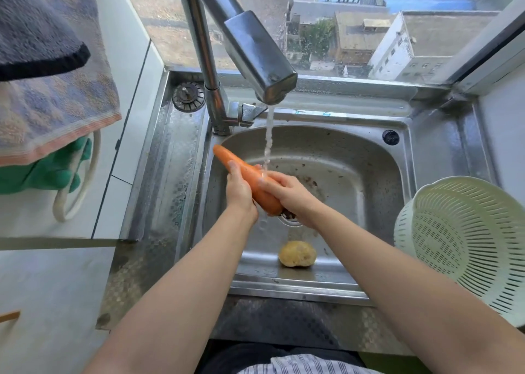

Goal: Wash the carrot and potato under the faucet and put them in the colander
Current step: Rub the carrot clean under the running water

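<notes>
Two bare forearms rise from the bottom of the frame and meet over the middle of the sink. At upper left, a patterned towel (56,98) hangs above a green rubber glove (42,172), beside the sink's left edge. Left of centre, the left hand (240,189) grips the carrot (247,174), fingers curled round it. The carrot slants from the basin's left wall down toward the drain (291,219). The right hand (287,190) curls over its lower half, where the water stream (268,138) from the faucet (255,52) lands. The potato (297,253) lies on the basin (355,180) floor near the front wall, between the forearms. Right of the hands the basin floor lies open. At far right, the white colander (466,240) overlaps the sink's right rim, its slotted inside bare.
</notes>
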A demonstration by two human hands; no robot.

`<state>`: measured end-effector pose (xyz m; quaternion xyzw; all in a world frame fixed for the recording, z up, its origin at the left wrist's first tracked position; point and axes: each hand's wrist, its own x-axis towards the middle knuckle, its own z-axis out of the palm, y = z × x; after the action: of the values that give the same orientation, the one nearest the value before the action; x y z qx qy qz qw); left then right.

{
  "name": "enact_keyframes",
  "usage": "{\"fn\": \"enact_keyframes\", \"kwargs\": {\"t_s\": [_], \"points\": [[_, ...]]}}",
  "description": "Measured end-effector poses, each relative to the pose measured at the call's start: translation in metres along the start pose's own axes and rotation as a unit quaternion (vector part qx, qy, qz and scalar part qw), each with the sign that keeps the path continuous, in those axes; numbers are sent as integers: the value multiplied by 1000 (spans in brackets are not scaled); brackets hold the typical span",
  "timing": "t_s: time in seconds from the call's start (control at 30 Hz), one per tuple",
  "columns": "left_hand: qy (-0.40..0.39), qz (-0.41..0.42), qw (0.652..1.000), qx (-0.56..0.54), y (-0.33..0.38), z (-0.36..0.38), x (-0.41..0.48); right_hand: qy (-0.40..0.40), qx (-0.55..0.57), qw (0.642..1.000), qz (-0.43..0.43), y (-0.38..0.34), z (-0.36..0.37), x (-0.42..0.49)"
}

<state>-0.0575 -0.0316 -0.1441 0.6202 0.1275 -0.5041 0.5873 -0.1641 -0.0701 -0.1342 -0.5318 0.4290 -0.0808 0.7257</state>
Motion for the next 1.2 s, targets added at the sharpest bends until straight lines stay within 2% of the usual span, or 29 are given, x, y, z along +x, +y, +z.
{"fn": "enact_keyframes", "kwargs": {"t_s": [0.1, 0.13, 0.2, 0.23, 0.3, 0.37, 0.4, 0.47, 0.53, 0.57, 0.6, 0.63, 0.7, 0.73, 0.77, 0.87, 0.93, 0.97, 1.03, 1.1, 1.13, 1.2], "points": [[7, 2, 996, 84, -1, -1, 2, 113, -154, 981, -39, -4, -1, 7], [8, -3, 995, 97, -1, -2, 3, 125, -203, 971, -30, -7, -5, 7], [-1, -24, 996, 91, -1, -5, 2, 87, -231, 969, 18, -10, -19, 8], [-5, -37, 996, 83, 0, -6, 1, 50, -206, 976, 40, -11, -26, 6], [7, -63, 997, 46, -1, -8, 1, -12, -85, 995, 53, -10, -37, -1], [21, -90, 996, -18, 0, -9, 2, -32, 31, 999, 23, 2, -45, -5], [26, -103, 994, -38, 1, -8, 2, -22, 41, 999, -1, 8, -45, -7], [4, -124, 992, -27, 4, -5, -5, 58, 23, 997, -43, 14, -37, -7], [-31, -162, 985, 54, 8, -2, -13, 145, 31, 987, -59, 12, -27, -7], [-42, -191, 971, 134, 11, -3, -18, 172, 27, 983, -64, 10, -25, -5], [-52, -221, 943, 245, 13, -7, -21, 194, 12, 978, -70, 8, -23, -4], [-62, -237, 897, 368, 17, -12, -26, 216, -14, 974, -73, 6, -23, -1], [-122, -185, 799, 559, 19, -21, -37, 254, -62, 962, -71, 2, -25, 4], [-154, -128, 780, 593, 17, -24, -42, 261, -88, 959, -61, -1, -25, 6], [-174, -71, 787, 587, 11, -26, -41, 260, -113, 958, -52, -5, -23, 6], [-221, 54, 858, 461, -8, -28, -34, 244, -162, 955, -45, -14, -9, 8], [-170, 113, 894, 398, -18, -28, -26, 236, -137, 961, -47, -16, 7, 11], [-142, 130, 900, 391, -19, -29, -24, 231, -78, 969, -40, -17, 15, 13], [-97, 148, 895, 409, -18, -33, -23, 221, 52, 974, -28, -17, 27, 18], [-69, 154, 886, 432, -10, -36, -28, 210, 119, 970, -24, -17, 30, 22], [-77, 131, 885, 439, -4, -39, -28, 192, 157, 969, -17, -17, 29, 22], [-142, 29, 883, 447, 11, -42, -31, 127, 265, 956, 5, -16, 26, 19]]}}
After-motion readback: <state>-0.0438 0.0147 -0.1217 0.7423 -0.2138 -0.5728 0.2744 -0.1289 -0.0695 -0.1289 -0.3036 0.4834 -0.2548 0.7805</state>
